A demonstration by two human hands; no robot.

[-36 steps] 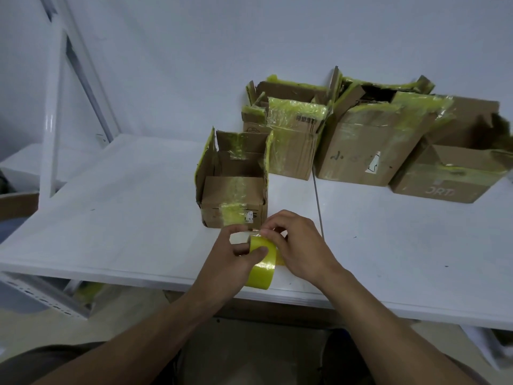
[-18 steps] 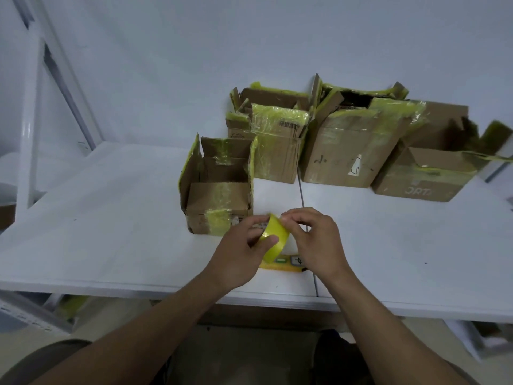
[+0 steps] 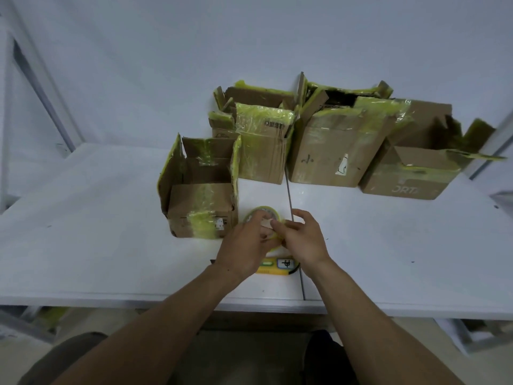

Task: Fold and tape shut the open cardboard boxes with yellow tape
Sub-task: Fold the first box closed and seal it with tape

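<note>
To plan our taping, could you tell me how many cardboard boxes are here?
4 for certain: near box, then along the wall left box, middle box, right box; others may hide behind.

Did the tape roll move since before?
Yes. The tape roll went farther from the person, from in front of the small open box to beside its right side.

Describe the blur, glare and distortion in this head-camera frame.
Head view: flat, dim, bluish light with only faint shadows; the left hand, right hand and tape roll are soft with blur; sheen glints on the taped back box; wide-lens stretch shows toward the corners.
</note>
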